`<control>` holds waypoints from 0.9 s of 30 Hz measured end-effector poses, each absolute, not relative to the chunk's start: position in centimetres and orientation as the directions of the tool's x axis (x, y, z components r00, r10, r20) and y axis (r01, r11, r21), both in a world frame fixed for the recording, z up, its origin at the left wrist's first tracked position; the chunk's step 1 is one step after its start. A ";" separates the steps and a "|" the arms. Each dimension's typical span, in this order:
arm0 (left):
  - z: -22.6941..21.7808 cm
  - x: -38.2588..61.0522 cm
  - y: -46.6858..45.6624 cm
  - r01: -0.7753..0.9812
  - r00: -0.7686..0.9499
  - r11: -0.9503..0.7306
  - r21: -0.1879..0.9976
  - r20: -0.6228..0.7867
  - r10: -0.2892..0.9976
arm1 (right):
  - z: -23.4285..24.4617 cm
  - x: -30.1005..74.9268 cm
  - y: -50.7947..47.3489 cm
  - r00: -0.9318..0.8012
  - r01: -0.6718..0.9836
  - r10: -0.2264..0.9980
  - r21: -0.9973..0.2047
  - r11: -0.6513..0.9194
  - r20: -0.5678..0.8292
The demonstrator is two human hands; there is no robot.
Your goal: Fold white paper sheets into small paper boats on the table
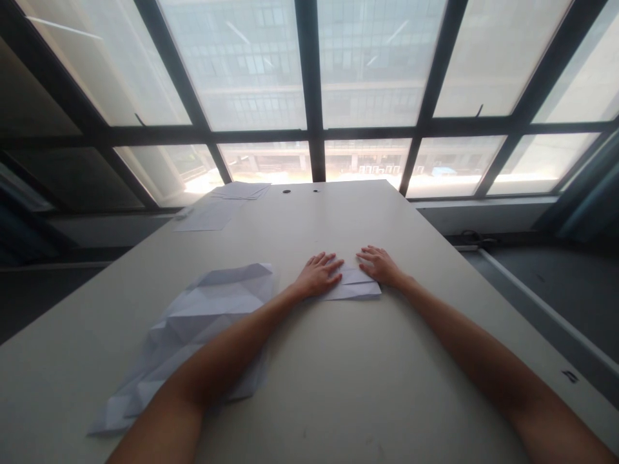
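Note:
A folded sheet of white paper [355,291] lies flat on the white table, a crease running across it. Over its left part my left hand [320,275] rests flat, fingers stretched out. My right hand [380,265] is at the paper's upper right corner, fingers spread and pointing left. Neither hand grips the paper. Beneath and beside my left forearm is a large creased sheet of paper [207,299] with many fold lines, partly hidden by the arm.
The white table [309,232] reaches forward to tall windows with dark frames [313,77]. Flat paper sheets [213,214] lie at its far left. Two small holes show near the far edge. Cables [476,238] lie on the floor to the right.

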State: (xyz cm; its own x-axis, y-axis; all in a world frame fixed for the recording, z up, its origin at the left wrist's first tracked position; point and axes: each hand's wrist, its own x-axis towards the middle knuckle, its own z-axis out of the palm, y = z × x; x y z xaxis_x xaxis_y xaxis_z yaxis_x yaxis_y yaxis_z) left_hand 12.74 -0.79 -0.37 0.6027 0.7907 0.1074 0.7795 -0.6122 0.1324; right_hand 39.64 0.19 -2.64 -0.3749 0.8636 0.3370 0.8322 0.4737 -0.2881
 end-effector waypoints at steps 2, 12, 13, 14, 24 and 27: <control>-0.3 12.8 -0.9 0.780 0.602 -0.611 0.131 0.108 0.791 | -2.9 39.6 0.3 -0.368 0.826 0.858 -0.296 0.479 0.359; -0.3 12.7 -0.8 0.778 0.607 -0.616 0.128 0.102 0.788 | -1.2 40.3 -0.8 -0.558 0.716 0.805 -0.375 0.589 0.200; -0.4 12.7 -0.8 0.776 0.609 -0.617 0.129 0.105 0.787 | -1.0 40.4 -0.8 -0.566 0.711 0.804 -0.387 0.587 0.181; -0.4 12.7 -0.8 0.774 0.611 -0.620 0.131 0.107 0.785 | -0.8 40.5 -0.9 -0.573 0.706 0.803 -0.397 0.586 0.165; -0.7 12.6 -0.6 0.763 0.617 -0.629 0.145 0.122 0.777 | -0.1 37.7 -2.4 -0.610 0.702 0.744 -0.249 0.667 0.274; -0.8 12.7 -0.6 0.772 0.602 -0.615 0.164 0.123 0.789 | -0.1 36.0 -2.9 -0.630 0.671 0.702 -0.221 0.708 0.332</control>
State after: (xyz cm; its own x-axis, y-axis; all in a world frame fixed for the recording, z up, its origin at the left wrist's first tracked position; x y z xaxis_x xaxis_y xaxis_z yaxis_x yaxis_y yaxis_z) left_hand 12.66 -0.59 -0.81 0.6024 0.7887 0.1229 0.7715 -0.6148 0.1638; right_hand 35.97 -2.87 -0.12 -0.6304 0.7015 0.3324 0.6712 0.7077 -0.2206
